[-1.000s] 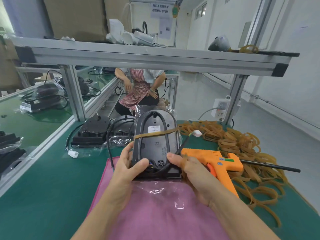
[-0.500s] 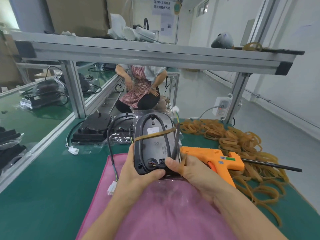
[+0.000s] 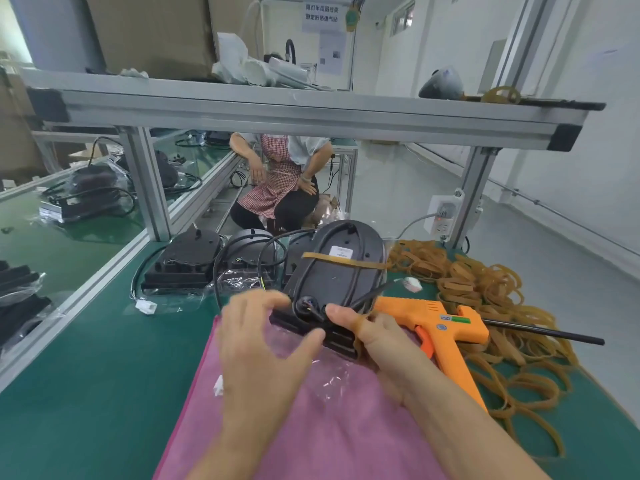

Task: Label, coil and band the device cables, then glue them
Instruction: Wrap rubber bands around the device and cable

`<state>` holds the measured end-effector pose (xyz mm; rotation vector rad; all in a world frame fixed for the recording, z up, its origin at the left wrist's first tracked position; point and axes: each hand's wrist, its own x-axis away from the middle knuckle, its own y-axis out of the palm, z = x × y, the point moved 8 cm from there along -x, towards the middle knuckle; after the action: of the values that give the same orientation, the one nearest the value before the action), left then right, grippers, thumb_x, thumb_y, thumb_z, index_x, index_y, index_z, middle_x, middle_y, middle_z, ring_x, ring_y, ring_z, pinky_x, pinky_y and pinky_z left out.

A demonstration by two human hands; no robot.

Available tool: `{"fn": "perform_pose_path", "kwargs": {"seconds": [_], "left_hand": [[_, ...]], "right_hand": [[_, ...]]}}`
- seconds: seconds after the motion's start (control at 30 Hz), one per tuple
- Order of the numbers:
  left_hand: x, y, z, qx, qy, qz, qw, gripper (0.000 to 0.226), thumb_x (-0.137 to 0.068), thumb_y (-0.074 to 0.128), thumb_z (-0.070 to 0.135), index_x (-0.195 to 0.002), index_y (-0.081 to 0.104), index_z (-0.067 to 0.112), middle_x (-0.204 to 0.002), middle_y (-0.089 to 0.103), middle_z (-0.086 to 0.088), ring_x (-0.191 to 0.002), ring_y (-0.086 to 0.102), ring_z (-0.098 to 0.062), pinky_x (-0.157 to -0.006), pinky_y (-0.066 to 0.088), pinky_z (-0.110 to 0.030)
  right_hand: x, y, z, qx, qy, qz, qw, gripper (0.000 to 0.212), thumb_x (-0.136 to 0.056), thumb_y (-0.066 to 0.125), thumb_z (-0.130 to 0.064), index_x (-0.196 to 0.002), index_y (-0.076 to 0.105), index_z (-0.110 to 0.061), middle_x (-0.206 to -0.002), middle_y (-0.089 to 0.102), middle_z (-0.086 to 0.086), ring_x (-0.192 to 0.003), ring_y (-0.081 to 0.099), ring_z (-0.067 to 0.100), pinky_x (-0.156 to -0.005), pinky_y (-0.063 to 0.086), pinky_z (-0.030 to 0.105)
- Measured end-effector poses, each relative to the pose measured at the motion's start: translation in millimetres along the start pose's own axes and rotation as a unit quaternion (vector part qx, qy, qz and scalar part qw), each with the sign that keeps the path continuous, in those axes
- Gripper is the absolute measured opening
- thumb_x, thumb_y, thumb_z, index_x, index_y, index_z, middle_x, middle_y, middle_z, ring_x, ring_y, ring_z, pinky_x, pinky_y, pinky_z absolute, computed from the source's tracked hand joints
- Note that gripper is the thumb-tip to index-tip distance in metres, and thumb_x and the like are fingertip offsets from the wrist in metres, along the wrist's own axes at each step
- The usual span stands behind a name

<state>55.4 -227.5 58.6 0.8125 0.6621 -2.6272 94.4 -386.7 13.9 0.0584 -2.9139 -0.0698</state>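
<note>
Green matting (image 3: 86,382) is covering the long workbench, with a pink cloth (image 3: 346,427) lying at its near middle and an aluminium frame shelf (image 3: 311,112) crossing overhead. White walls and a grey floor are filling the right side, where the bench edge is dropping away. On the cloth's far end, the black oval device (image 3: 337,271) is sitting tilted, its black cable (image 3: 360,271) coiled on it under 1 tan rubber band (image 3: 343,262). The right hand (image 3: 377,337) is gripping the device's near edge, while the blurred left hand (image 3: 263,334) is hovering beside it with fingers spread, grasping nothing. An orange glue gun (image 3: 436,327) is lying just right, against a heap of loose tan bands (image 3: 502,306). Bagged black devices (image 3: 187,258) are crowding the far left.
</note>
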Motion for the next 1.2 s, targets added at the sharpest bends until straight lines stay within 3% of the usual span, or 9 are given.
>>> {"fn": "perform_pose_path", "kwargs": {"seconds": [0.13, 0.3, 0.43, 0.57, 0.73, 0.87, 0.97, 1.07, 1.2], "left_hand": [[29.8, 41.6, 17.0, -0.034, 0.014, -0.076, 0.996, 0.014, -0.072, 0.071, 0.035, -0.081, 0.062, 0.029, -0.076, 0.057, 0.018, -0.072, 0.048, 0.002, -0.067, 0.042, -0.025], [24.1, 48.4, 10.5, -0.057, -0.069, -0.007, 0.996, 0.031, -0.074, 0.075, 0.015, -0.068, 0.045, 0.024, -0.066, 0.053, 0.01, -0.061, 0.044, -0.012, -0.056, 0.034, -0.027], [16.2, 41.4, 18.2, -0.064, -0.001, 0.012, 0.998, 0.023, -0.07, 0.064, 0.007, -0.066, 0.043, 0.018, -0.061, 0.047, 0.005, -0.057, 0.04, -0.021, -0.047, 0.036, -0.036], [0.9, 26.8, 9.0, -0.114, 0.032, 0.008, 0.993, 0.017, -0.057, 0.051, 0.004, -0.062, 0.043, 0.018, -0.056, 0.041, 0.006, -0.048, 0.046, -0.027, -0.043, 0.04, -0.037], [-9.1, 8.9, -5.0, -0.125, 0.048, -0.014, 0.991, 0.023, -0.051, 0.045, 0.002, -0.065, 0.052, 0.019, -0.063, 0.042, 0.015, -0.058, 0.041, -0.01, -0.048, 0.034, -0.027], [-20.3, -0.2, -33.9, -0.002, -0.061, -0.029, 0.998, 0.043, -0.059, 0.046, -0.014, -0.056, 0.055, 0.028, -0.068, 0.065, 0.012, -0.076, 0.065, -0.016, -0.069, 0.051, -0.037], [-22.8, 4.6, -52.2, 0.024, -0.114, -0.054, 0.992, 0.056, -0.057, 0.046, -0.023, -0.053, 0.06, 0.031, -0.067, 0.068, 0.008, -0.07, 0.063, -0.01, -0.066, 0.049, -0.031], [-14.9, 2.6, -26.0, -0.063, 0.024, -0.037, 0.997, 0.041, -0.059, 0.046, -0.011, -0.066, 0.059, 0.028, -0.071, 0.065, 0.012, -0.069, 0.05, 0.001, -0.072, 0.04, -0.027], [9.4, 14.3, -4.8, -0.171, 0.211, -0.019, 0.962, 0.014, -0.075, 0.046, 0.008, -0.071, 0.059, 0.012, -0.075, 0.06, 0.005, -0.066, 0.034, -0.011, -0.068, 0.03, -0.031]], "right_hand": [[1.8, 2.5, -4.6, -0.034, -0.031, 0.036, 0.998, 0.026, -0.081, 0.074, -0.025, -0.07, 0.068, -0.002, -0.071, 0.068, 0.019, -0.061, 0.063, 0.021, -0.065, 0.053, 0.028], [4.4, 11.6, -4.4, -0.089, -0.07, 0.067, 0.991, 0.031, -0.083, 0.073, -0.015, -0.061, 0.052, -0.007, -0.048, 0.05, 0.002, -0.043, 0.046, 0.013, -0.044, 0.041, 0.02], [4.4, 9.0, -6.7, -0.121, -0.076, 0.101, 0.985, 0.022, -0.081, 0.073, -0.011, -0.064, 0.06, -0.006, -0.055, 0.056, 0.005, -0.051, 0.051, 0.016, -0.05, 0.045, 0.024], [5.1, -4.4, -7.9, -0.144, -0.061, 0.116, 0.981, 0.023, -0.08, 0.074, -0.013, -0.092, 0.07, 0.007, -0.084, 0.073, 0.016, -0.072, 0.068, 0.026, -0.07, 0.057, 0.036], [11.2, -17.0, -4.5, -0.043, -0.074, 0.103, 0.991, 0.014, -0.074, 0.077, -0.015, -0.08, 0.073, -0.003, -0.08, 0.074, 0.016, -0.077, 0.07, 0.034, -0.071, 0.056, 0.039], [13.1, -23.7, 3.3, -0.011, -0.047, 0.029, 0.998, 0.026, -0.059, 0.072, -0.024, -0.079, 0.076, -0.008, -0.086, 0.074, 0.016, -0.076, 0.068, 0.025, -0.074, 0.052, 0.037], [16.6, -25.0, 6.3, -0.017, -0.038, -0.007, 0.999, 0.038, -0.049, 0.072, -0.028, -0.08, 0.076, -0.006, -0.086, 0.073, 0.017, -0.075, 0.068, 0.025, -0.07, 0.052, 0.033], [22.0, -25.5, 1.0, -0.072, -0.04, -0.011, 0.997, 0.037, -0.035, 0.073, -0.031, -0.066, 0.074, -0.01, -0.075, 0.071, 0.015, -0.063, 0.067, 0.02, -0.054, 0.052, 0.026], [26.5, -29.4, -6.3, -0.124, -0.046, 0.004, 0.991, 0.022, -0.032, 0.069, -0.032, -0.049, 0.064, -0.02, -0.06, 0.063, 0.004, -0.051, 0.06, 0.013, -0.048, 0.048, 0.024]]}}
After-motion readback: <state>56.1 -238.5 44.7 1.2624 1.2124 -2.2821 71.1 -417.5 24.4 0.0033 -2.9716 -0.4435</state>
